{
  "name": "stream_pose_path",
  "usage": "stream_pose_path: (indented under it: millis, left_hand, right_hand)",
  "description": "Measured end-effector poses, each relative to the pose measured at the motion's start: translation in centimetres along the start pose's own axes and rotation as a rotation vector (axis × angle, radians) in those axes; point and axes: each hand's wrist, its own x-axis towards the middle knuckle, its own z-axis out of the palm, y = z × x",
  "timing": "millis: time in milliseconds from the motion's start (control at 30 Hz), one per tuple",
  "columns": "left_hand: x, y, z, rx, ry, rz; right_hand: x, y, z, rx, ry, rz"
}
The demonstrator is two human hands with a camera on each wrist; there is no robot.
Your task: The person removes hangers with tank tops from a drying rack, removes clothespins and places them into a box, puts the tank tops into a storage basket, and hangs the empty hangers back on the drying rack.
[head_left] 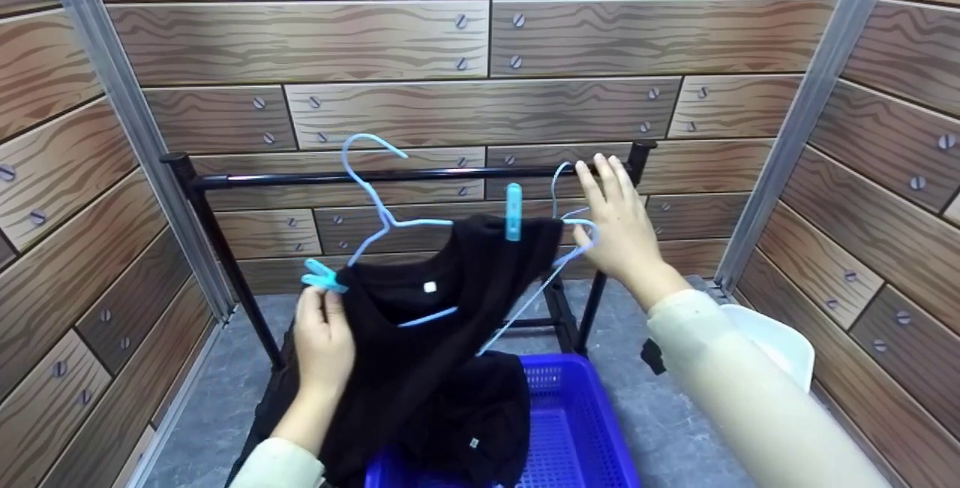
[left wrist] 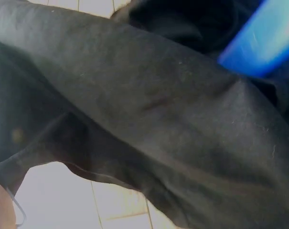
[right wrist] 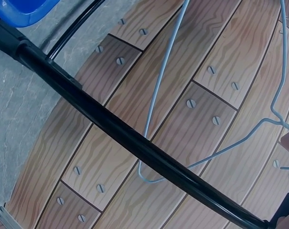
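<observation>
Well, black shirt (head_left: 390, 368): white neck label (head_left: 430, 287) illegible.

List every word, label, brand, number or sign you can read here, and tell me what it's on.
No text can be read in any view.
White tag inside the shirt's neck: too small to read.
Small pale mark on the lower black cloth: too small to read.
Pegs and basket: no lettering visible.

The rack (head_left: 292, 179) looks like glossy metal. Before it, the shirt (head_left: 409, 353) is matt cloth and the basket (head_left: 600, 413) plastic.
</observation>
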Motion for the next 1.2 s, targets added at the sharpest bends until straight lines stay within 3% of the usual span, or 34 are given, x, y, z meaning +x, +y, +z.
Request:
stream_pose_path:
  millis: [200, 433, 733, 967, 1200]
  left_hand:
    - [-1.5, 0.1, 1.1, -0.011, -0.065, 0.022]
    - [-2.5, 0.0, 1.4, -0.005, -0.106, 0.029]
    - [-4.1, -0.7, 1.0, -0.011, -0.144, 0.071]
    - [-5.5, -1.4, 0.6, -0.010, -0.228, 0.128]
    - [-6.7, -1.7, 0.7, 0.055, -0.306, 0.161]
  right_hand:
    - [0.0, 0.2, 0.0, -0.023, 0.034, -0.033]
    - [0.1, 0.5, 0.2, -0.046, 0.064, -0.048]
    - [0.1, 0.8, 0.0, -0.054, 0.041, -0.080]
    - [0.0, 0.8, -0.3, -0.047, 0.017, -0.078]
    - [0.2, 1.0, -0.8, -0.059, -0.039, -0.092]
